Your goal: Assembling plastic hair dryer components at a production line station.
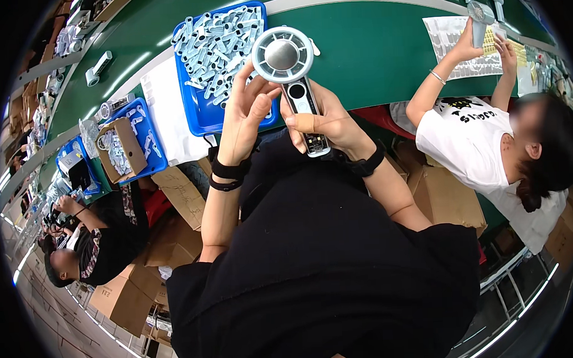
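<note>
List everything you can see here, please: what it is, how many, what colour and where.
handheld fan: one, light grey head on a dark open handle, held in front of the wearer
blue tray: one, on the green belt, heaped with pale grey plastic parts
second blue tray: one, further left, with a small cardboard box
green conveyor belt: one, across the top
cardboard boxes: several, brown, beside and below the belt
co-workers: two, white shirt at right, dark shirt at left
left hand: touching the fan head
right hand: gripping the fan handle

Green conveyor table [383,55], cardboard boxes [445,199] beneath.
</note>
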The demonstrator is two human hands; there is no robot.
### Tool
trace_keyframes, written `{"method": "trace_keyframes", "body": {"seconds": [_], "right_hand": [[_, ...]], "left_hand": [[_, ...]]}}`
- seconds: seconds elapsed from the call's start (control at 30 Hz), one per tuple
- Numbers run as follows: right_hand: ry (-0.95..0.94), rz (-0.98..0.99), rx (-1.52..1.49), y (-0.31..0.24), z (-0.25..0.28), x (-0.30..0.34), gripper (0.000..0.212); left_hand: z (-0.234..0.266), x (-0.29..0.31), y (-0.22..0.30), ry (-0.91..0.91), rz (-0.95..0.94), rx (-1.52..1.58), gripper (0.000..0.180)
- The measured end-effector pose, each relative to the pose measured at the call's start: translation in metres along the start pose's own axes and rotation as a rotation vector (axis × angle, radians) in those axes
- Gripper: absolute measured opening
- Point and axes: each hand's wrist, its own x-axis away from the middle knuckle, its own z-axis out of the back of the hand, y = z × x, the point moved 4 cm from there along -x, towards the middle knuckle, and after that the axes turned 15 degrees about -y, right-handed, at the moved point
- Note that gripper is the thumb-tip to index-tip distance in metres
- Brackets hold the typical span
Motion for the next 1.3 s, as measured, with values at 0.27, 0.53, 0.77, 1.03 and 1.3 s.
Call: {"method": "trace_keyframes", "body": {"seconds": [0.27, 0.53, 0.77, 1.03, 1.3], "right_hand": [[-0.055, 0.007, -0.018, -0.002, 0.000, -0.004, 0.055], [0.285, -0.080, 0.239, 0.022, 0.082, -0.003, 0.051], [1.042, 0.041, 0.822, 0.013, 0.254, 0.058, 0.061], [1.460, -0.245, 1.207, 0.006, 0.302, 0.090, 0.070], [1.097, 0.314, 1.526, -0.114, 0.097, 0.017, 0.040]], "left_hand": [[0.068, 0.050, -0.014, 0.294, 0.142, -0.358, 0.053], [0.139, 0.096, -0.089, 0.426, 0.206, -1.383, 0.035], [0.146, 0.089, -0.096, 0.382, 0.277, -1.506, 0.029], [0.168, 0.089, -0.089, 0.430, 0.232, -1.364, 0.020], [0.174, 0.106, -0.070, 0.571, 0.189, -1.153, 0.024]]}}
